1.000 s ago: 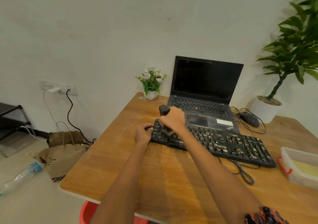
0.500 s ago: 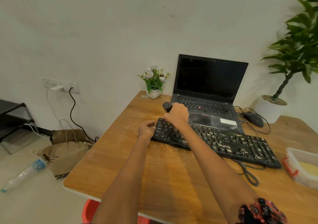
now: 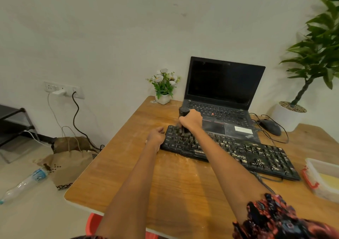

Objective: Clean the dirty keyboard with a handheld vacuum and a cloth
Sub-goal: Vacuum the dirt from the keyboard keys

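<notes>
Still gripped by right hand (image 3: 191,119), vacuum (image 3: 183,112) stays on keyboard (image 3: 238,152).

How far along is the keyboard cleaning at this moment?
Early. The left end of the keyboard looks mostly free of crumbs. In hand: the right hand grips the handheld vacuum upright on the upper-left keys, while the left hand holds the keyboard's left edge. Left: pale debris covers the middle and right keys, crumbs dot the table, and no cloth is visible in use.
</notes>
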